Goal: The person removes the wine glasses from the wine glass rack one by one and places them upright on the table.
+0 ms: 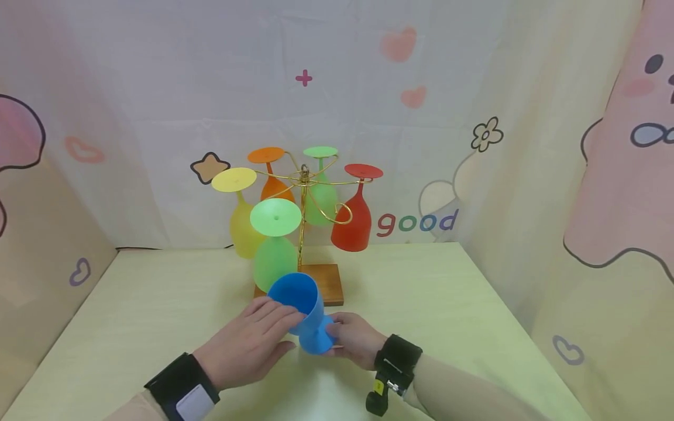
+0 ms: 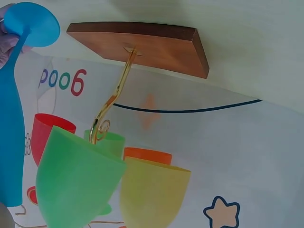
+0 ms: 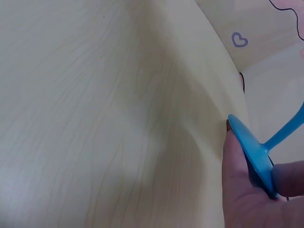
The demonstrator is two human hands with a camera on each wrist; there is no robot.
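Observation:
A blue plastic goblet (image 1: 314, 313) is held tilted in front of the rack, its bowl opening up and to the left. My right hand (image 1: 357, 340) pinches its round foot between thumb and fingers; the right wrist view shows the thumb on one face of the foot (image 3: 251, 149) and fingers behind it. My left hand (image 1: 250, 346) lies at the near side of the bowl, fingers extended over the rim and thumb apart below. In the left wrist view the blue goblet (image 2: 10, 133) stands along the left edge, its stem and foot visible.
Behind the hands stands a gold wire rack (image 1: 302, 240) on a wooden base (image 1: 329, 285). Upside down on its arms hang a yellow goblet (image 1: 244, 231), an orange goblet (image 1: 275, 188), a red goblet (image 1: 354, 225), a front green goblet (image 1: 275, 263) and a rear green goblet (image 1: 322, 204).

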